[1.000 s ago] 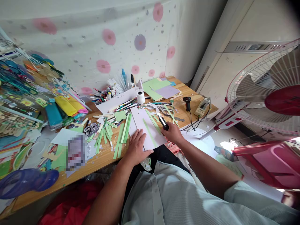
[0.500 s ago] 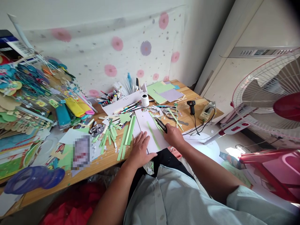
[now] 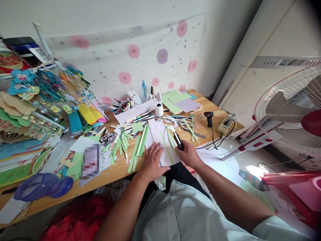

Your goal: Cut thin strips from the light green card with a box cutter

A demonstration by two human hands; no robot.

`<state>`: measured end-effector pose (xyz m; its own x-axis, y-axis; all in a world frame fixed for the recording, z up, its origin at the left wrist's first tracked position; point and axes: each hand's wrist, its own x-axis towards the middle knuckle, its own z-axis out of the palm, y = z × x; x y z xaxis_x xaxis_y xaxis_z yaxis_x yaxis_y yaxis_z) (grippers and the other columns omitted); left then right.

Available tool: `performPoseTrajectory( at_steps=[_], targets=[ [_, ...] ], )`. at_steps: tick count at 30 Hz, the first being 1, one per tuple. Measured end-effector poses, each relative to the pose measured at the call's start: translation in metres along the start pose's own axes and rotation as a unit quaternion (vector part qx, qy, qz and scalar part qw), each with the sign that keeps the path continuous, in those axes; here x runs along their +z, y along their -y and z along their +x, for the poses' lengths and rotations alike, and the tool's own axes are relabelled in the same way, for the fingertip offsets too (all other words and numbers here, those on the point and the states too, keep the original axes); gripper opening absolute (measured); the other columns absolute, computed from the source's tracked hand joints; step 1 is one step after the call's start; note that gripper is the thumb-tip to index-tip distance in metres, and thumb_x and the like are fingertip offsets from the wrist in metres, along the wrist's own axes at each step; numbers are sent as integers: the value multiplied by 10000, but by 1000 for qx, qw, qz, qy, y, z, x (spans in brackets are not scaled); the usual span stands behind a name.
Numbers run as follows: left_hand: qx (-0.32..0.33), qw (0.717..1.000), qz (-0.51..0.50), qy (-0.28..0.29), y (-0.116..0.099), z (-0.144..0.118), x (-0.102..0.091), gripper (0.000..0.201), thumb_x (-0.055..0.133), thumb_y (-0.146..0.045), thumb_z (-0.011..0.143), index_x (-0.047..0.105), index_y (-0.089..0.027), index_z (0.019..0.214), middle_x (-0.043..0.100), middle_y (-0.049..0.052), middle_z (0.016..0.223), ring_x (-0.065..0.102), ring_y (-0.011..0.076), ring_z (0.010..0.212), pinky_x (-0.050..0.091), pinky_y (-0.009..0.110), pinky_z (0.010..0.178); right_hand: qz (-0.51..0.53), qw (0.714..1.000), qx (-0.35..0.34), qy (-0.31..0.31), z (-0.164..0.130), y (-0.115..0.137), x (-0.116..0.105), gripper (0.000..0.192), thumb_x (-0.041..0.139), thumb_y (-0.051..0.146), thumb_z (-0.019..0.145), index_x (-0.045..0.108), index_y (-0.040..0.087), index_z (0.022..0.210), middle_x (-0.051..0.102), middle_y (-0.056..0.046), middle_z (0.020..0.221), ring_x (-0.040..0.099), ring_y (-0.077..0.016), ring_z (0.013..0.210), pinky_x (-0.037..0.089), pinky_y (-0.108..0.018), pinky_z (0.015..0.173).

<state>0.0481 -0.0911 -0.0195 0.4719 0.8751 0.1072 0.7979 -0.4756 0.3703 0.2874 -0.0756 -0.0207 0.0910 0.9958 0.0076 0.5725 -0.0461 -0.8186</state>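
Note:
My left hand lies flat with its fingers stretched over a pale lilac-white sheet at the table's front edge. A narrow green strip runs along this sheet, right of my left hand. In my right hand is a black-handled utility knife, its fingers wrapped round the handle. The knife points away from me and to the left, above the sheet's right side. Thin green paper strips curve beside it. More green strips lie left of the sheet.
Behind the sheet stand a white spool and a box of pens. Green and lilac papers lie at the back right. A black glue gun and a power strip sit at right, near a fan. A blue-purple tape dispenser stands at left.
My right hand has turned the knife to point more steeply away and moved slightly down the sheet. The green strips near it now bow apart. The whole view has shifted a little.

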Motion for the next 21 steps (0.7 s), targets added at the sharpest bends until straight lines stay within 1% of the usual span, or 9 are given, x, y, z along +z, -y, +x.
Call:
performPoseTrajectory(
  at_steps=[2, 4, 6, 8, 12, 15, 19, 21],
  targets=[
    [-2, 1000, -2, 1, -1, 0, 0, 920, 945, -468, 770, 542, -253, 1568, 400, 176, 1770, 297, 407, 1677, 273, 656, 1344, 16, 1000, -4, 13, -6, 2, 4, 147, 612, 359, 894, 526, 257, 830, 609, 12, 741, 585, -204, 717, 435, -301, 669],
    [-5, 1000, -2, 4, -1, 0, 0, 930, 943, -478, 770, 537, -248, 1574, 395, 179, 1772, 293, 407, 1679, 263, 652, 1351, 21, 1000, -15, 10, -12, 5, 6, 161, 608, 367, 907, 519, 260, 826, 611, 11, 748, 583, -204, 716, 446, -307, 680],
    [-10, 1000, 2, 8, -1, 0, 1, 942, 943, -490, 769, 535, -233, 1579, 395, 183, 1771, 288, 405, 1681, 251, 643, 1360, 16, 999, -32, -4, -19, 9, 5, 189, 599, 381, 930, 487, 269, 826, 595, 20, 729, 568, -201, 689, 432, -308, 663],
    [-12, 1000, 5, 11, -1, 0, 2, 956, 943, -500, 767, 531, -220, 1584, 393, 187, 1771, 282, 403, 1683, 242, 634, 1367, 1, 999, -40, -5, -25, 13, 4, 216, 598, 387, 941, 459, 275, 819, 579, 27, 706, 552, -198, 662, 410, -309, 643],
    [-8, 1000, 6, 7, 1, -1, 3, 953, 936, -518, 773, 528, -228, 1584, 381, 179, 1779, 276, 398, 1686, 244, 632, 1366, -30, 999, -12, 12, -29, 15, 3, 216, 610, 365, 928, 462, 272, 800, 593, 23, 710, 559, -198, 668, 404, -307, 650],
    [-4, 1000, 4, 3, 2, -2, 3, 930, 936, -522, 775, 540, -245, 1569, 389, 165, 1777, 282, 395, 1684, 254, 630, 1361, -31, 999, 2, 14, -26, 11, 4, 166, 613, 329, 910, 503, 266, 803, 615, 14, 726, 579, -204, 691, 415, -304, 662],
    [2, 1000, 3, -4, 2, -2, 3, 903, 939, -515, 773, 556, -255, 1549, 413, 157, 1766, 293, 394, 1680, 255, 619, 1361, -30, 999, 16, 39, -22, 6, 5, 32, 632, 259, 880, 628, 236, 859, 687, -10, 770, 629, -213, 736, 437, -293, 688],
    [5, 1000, 4, -7, 2, -1, 4, 911, 943, -517, 769, 556, -242, 1546, 418, 163, 1762, 297, 395, 1677, 256, 612, 1360, -40, 998, 19, 46, -20, 6, 4, 26, 645, 229, 865, 667, 223, 877, 706, -14, 780, 634, -208, 735, 432, -285, 684]
  ],
)
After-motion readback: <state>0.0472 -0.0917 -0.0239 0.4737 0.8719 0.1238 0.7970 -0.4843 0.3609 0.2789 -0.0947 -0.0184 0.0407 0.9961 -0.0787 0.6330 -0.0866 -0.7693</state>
